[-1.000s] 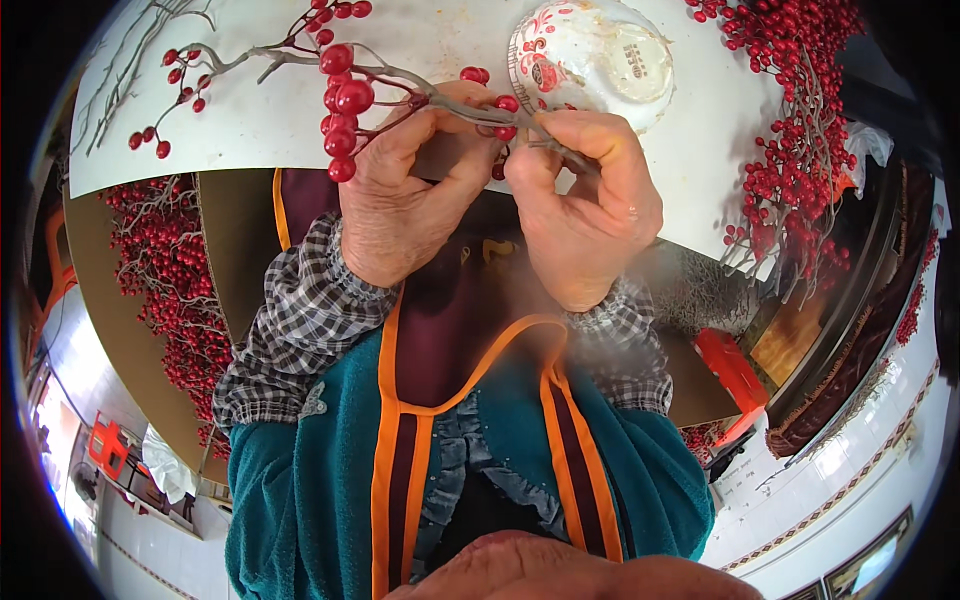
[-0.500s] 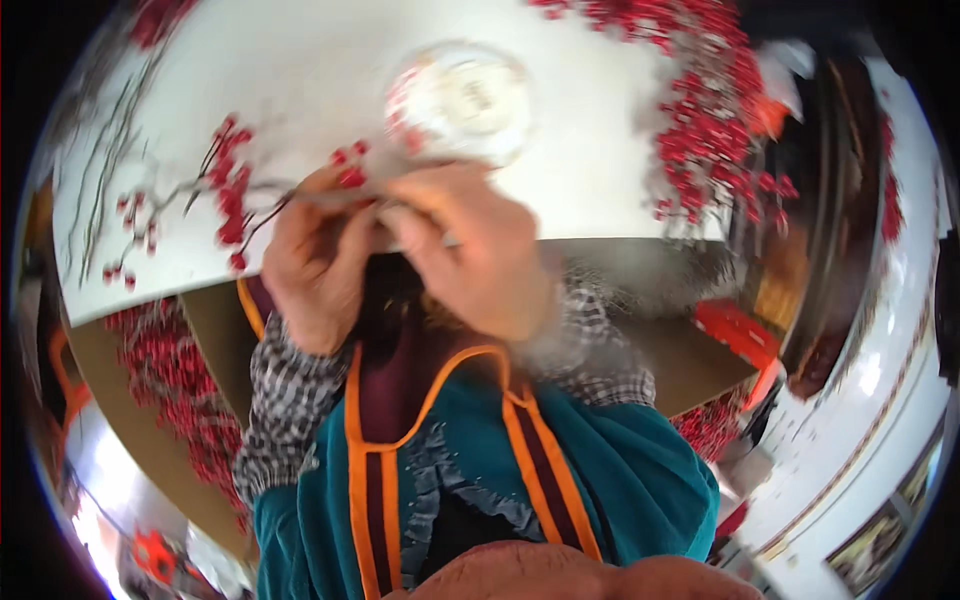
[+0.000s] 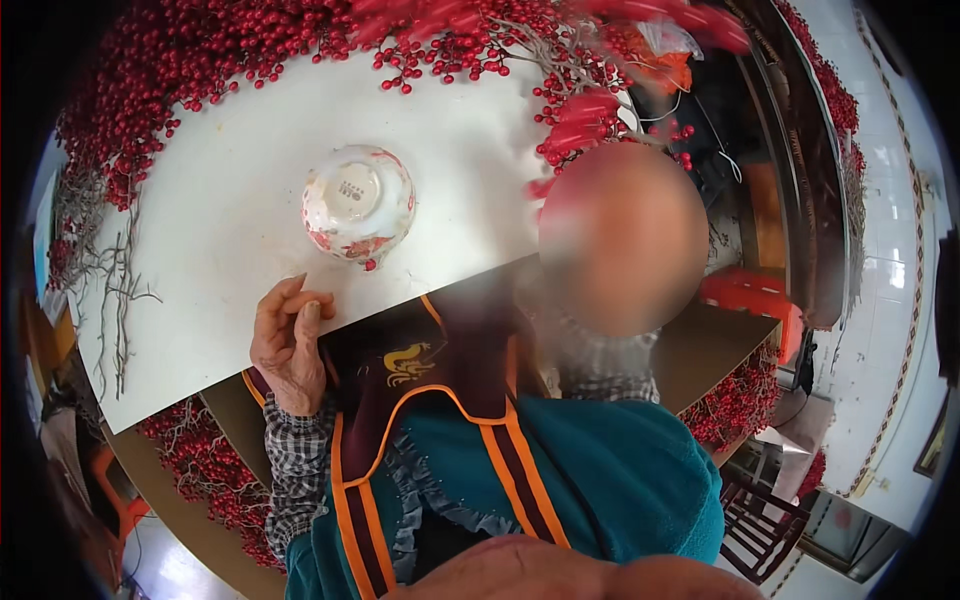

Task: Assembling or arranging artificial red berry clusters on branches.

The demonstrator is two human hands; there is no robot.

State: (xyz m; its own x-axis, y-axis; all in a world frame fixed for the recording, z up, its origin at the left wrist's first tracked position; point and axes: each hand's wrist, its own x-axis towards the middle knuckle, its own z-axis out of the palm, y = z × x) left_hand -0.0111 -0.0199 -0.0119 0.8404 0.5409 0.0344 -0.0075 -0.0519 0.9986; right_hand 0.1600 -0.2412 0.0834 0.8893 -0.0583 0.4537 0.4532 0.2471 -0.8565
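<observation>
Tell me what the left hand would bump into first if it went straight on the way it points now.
The left hand would probably meet the upturned bowl on the white table. Depth is hard to judge here, so it might pass above it instead.

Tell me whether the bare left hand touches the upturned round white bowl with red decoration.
Apart: the head view shows a strip of bare white tabletop between the left hand and the upturned bowl.
</observation>
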